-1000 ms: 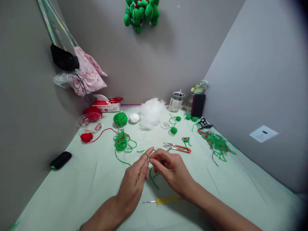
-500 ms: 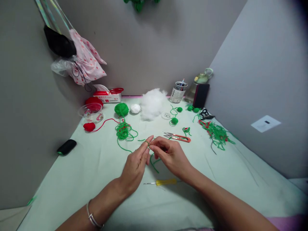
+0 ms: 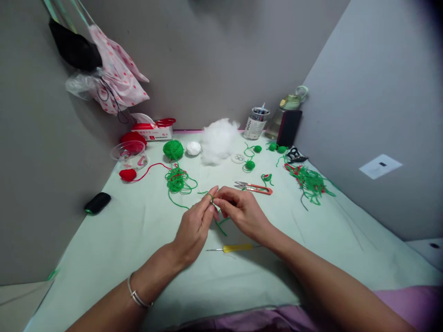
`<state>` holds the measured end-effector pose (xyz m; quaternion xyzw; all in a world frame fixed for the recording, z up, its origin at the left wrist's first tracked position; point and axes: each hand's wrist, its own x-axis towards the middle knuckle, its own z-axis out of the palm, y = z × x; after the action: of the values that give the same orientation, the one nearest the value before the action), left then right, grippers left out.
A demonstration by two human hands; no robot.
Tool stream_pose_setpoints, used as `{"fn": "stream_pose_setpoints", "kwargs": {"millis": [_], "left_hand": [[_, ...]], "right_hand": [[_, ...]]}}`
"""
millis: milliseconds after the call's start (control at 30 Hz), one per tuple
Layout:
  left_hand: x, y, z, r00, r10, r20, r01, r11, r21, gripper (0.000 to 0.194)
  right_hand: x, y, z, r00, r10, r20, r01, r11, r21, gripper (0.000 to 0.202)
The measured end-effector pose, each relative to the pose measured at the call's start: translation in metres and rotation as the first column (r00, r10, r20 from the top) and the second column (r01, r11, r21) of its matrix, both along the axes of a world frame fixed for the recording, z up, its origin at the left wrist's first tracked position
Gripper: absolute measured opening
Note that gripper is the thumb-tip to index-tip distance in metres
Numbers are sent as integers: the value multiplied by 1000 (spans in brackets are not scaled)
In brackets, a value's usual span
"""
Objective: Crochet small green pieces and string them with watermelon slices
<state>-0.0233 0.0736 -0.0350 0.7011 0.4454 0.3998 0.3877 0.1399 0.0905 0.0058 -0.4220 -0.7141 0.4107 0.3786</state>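
Note:
Green yarn [image 3: 221, 228] is looped over the index finger of my left hand [image 3: 194, 229], whose fingers are pressed together around it. My right hand [image 3: 244, 214] pinches the yarn at the loop, fingertips touching the left hand. A loose tail hangs below the fingers onto the table. Just nearer to me lies a crochet hook [image 3: 238, 248] with a yellow handle, its right end partly behind my right wrist. Beyond the hands are thread snips [image 3: 258, 188] with orange handles, and a loose green yarn heap [image 3: 177, 180] joined to a green yarn ball [image 3: 173, 150].
White stuffing [image 3: 219, 140] and a white yarn ball [image 3: 193, 148] sit at the back. A pen can [image 3: 255, 124], a bottle [image 3: 289, 103] and a phone [image 3: 290, 128] stand back right. Yarn scraps [image 3: 310, 183] lie right; a plastic tub [image 3: 128, 156] and black case [image 3: 98, 203] left.
The whole view has shifted slightly, with the table sitting higher in the picture. Both hands keep nearly the same hold on the green yarn; the fingertips have barely moved.

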Motion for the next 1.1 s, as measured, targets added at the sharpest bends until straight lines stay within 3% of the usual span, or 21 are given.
{"fn": "stream_pose_setpoints", "kwargs": {"millis": [367,667,1100], "left_hand": [[0,4,-6,997,-16,-77,30,984,176,54],[-1,5,-7,994,-14,-106,36,979,203,50],[-4,7,-7,982,-7,-189,49,974,219,54]], "right_hand": [[0,1,-4,999,-37,29,36,999,8,15],[2,7,-7,1000,-26,-11,26,999,-27,18],[6,14,-4,996,-17,-85,0,979,-205,17]]}}
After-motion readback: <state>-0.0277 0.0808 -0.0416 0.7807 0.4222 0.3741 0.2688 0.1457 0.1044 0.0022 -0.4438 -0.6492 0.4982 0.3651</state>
